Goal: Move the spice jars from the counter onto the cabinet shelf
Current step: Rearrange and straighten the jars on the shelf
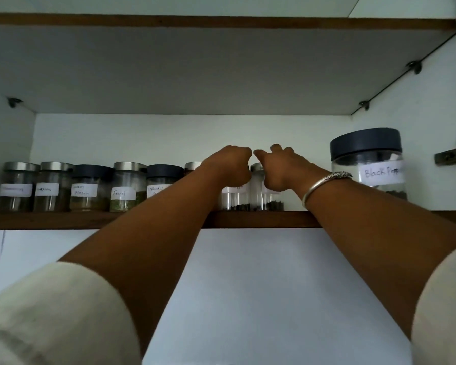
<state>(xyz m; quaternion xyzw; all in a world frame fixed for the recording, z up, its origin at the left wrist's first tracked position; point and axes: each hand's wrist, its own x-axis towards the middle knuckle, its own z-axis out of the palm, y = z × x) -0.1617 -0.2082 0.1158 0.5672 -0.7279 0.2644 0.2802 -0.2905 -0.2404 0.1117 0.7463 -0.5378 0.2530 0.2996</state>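
Glass spice jars (pixel 71 187) are lined up along the front edge of the cabinet shelf (pixel 248 219), each upright with its long axis vertical. Two more jars (pixel 250 192) stand in the gap between that row and the big black-lidded jar (pixel 369 162) at the right. The left hand (pixel 228 164) is curled over the top of the left one, the right hand (pixel 279 167) over the right one, fingers bent downward. Whether either lid is truly gripped cannot be told. Both jars sit directly beneath the hands, so release is judged to need only a straight lift.
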